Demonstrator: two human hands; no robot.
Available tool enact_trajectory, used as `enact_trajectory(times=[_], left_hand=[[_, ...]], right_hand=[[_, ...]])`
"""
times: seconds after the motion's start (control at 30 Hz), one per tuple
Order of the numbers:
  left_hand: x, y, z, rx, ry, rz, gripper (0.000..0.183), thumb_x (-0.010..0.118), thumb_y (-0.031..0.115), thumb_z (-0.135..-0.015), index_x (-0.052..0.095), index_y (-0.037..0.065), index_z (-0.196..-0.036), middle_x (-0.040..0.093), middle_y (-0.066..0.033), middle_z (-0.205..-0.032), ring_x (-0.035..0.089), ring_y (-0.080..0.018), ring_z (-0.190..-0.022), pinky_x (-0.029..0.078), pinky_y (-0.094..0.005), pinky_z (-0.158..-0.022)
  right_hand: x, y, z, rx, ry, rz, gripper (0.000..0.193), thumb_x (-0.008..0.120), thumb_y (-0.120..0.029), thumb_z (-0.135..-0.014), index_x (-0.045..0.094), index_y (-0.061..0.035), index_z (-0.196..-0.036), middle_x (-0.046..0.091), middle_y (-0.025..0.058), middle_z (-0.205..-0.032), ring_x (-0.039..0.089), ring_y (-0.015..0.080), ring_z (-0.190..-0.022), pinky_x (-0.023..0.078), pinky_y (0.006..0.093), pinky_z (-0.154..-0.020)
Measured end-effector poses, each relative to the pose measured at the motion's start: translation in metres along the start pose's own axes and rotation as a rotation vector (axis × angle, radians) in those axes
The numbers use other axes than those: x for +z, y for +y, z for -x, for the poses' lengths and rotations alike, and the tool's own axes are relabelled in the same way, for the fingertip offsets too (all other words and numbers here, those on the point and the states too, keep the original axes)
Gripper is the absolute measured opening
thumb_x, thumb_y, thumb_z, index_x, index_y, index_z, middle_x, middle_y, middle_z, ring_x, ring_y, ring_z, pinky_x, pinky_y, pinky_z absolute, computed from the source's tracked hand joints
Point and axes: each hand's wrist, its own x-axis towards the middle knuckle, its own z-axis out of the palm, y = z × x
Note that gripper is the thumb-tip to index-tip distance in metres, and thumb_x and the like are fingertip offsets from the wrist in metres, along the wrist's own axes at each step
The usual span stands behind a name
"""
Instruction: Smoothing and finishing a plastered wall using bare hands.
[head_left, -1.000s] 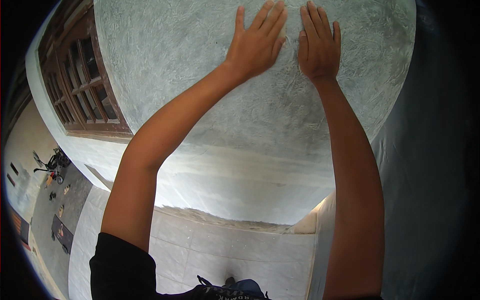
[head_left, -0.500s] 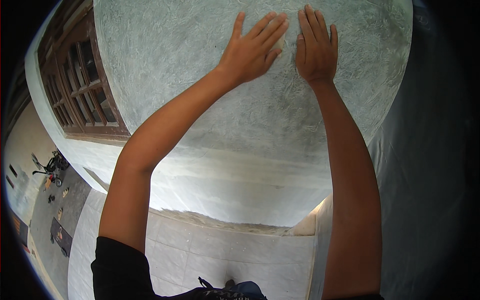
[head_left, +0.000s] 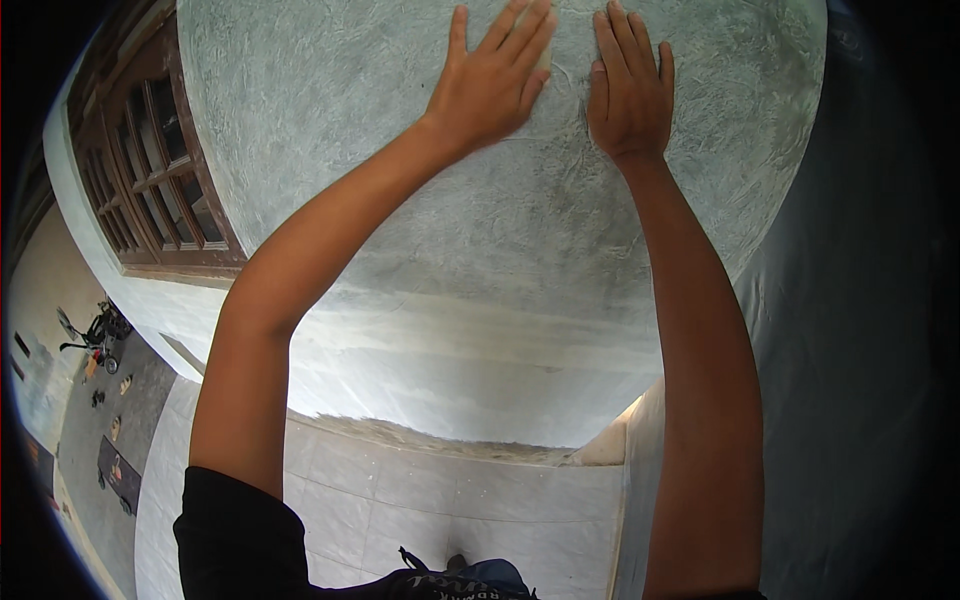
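The left hand (head_left: 488, 92) lay flat over a pale piece (head_left: 546, 56) against the grey wall (head_left: 490, 240); whether it gripped it, I couldn't tell. The right hand (head_left: 632, 102) pressed open beside it, apart. This looked like rubbing the surface; another stroke called for even pressure. The gap between hands had widened slightly since half a second earlier. A wooden window (head_left: 165, 165) stood leftward.

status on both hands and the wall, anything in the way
Left hand flat against grey wall, pale piece peeking out beneath. Right hand flat on wall alongside. Nothing seen in the gap between hands.
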Motion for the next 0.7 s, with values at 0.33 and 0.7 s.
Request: enact_trajectory(times=[0.33,0.7], left_hand=[[0.004,0.000,-0.002,-0.011,0.265,0.060,0.059,0.049,0.032,-0.106,0.036,0.015,-0.161,0.032,-0.0050,-0.168,0.027,-0.0191,-0.156,0.015,-0.0688,-0.121],[0.023,0.036,0.018,-0.065,0.236,0.050,0.059,0.052,0.032,-0.104,0.041,0.012,-0.158,0.034,-0.0042,-0.168,0.029,-0.0219,-0.156,0.018,-0.0694,-0.119]], right_hand=[[0.019,0.009,0.006,-0.067,0.129,0.046,0.051,0.042,-0.021,-0.104,0.049,-0.0148,-0.154,0.046,0.0048,-0.161,0.039,0.0245,-0.152,0.024,0.0542,-0.123],[0.001,0.005,0.004,0.020,0.010,-0.030,0.049,0.042,-0.012,-0.103,0.051,-0.0008,-0.150,0.046,0.0162,-0.159,0.039,0.0352,-0.150,0.024,0.0565,-0.123]])
